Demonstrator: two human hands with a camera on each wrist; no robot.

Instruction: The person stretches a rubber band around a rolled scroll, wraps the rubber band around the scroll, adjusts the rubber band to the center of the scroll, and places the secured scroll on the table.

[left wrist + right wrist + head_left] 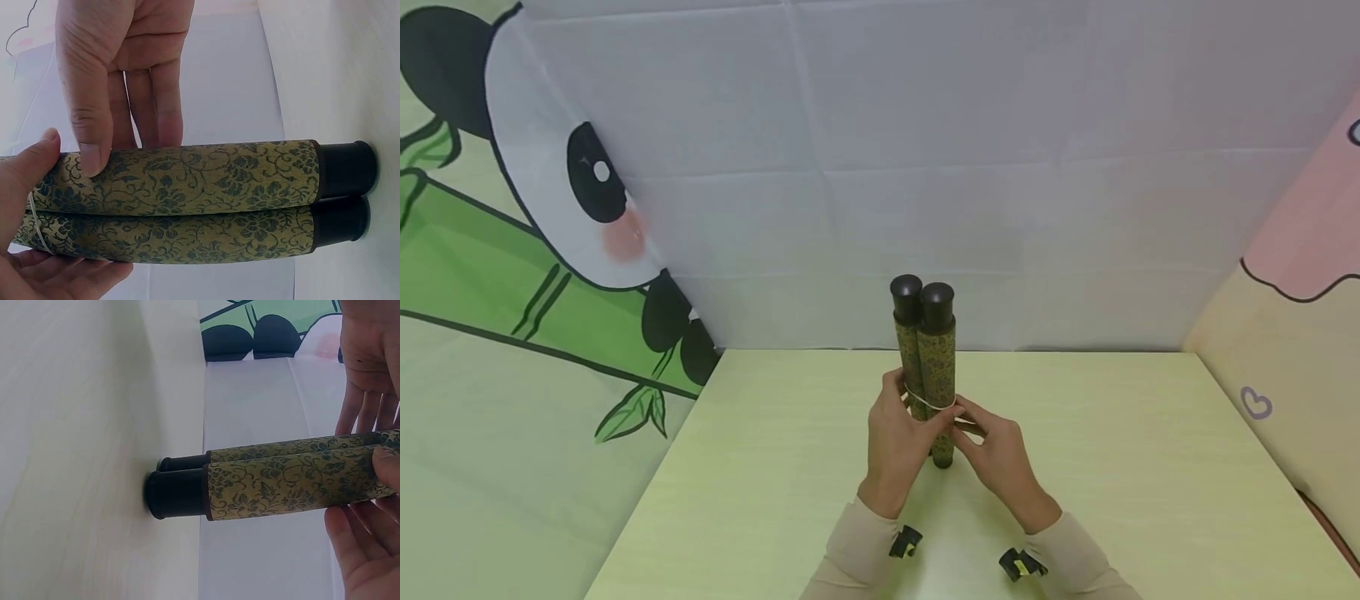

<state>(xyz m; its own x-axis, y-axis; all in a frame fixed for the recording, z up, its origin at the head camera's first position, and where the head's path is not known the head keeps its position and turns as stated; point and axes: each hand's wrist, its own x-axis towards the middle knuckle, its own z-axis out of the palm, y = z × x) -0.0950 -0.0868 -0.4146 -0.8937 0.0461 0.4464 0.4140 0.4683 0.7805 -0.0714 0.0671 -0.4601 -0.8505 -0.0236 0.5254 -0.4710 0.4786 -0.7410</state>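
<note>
Two rolled scrolls [937, 358] stand upright side by side, their patterned green-gold cloth ending in black knobs [906, 292]. A thin white band [39, 231] runs round both. From the left, my left hand [897, 446] grips the pair near the band, its thumb across the front. On the other side my right hand [1003, 462] pinches the scrolls near the band, with the thumb in front and fingers behind in the left wrist view. Low in the right wrist view, the lower knobs [181, 494] meet the tabletop.
The pale wooden table [760, 467] spreads out on both sides of the scrolls. Behind it hangs a white cloth [925, 192]. A panda print [542, 167] covers the left side, a pink and cream print [1307, 233] the right. Black straps [906, 542] sit by the sleeves.
</note>
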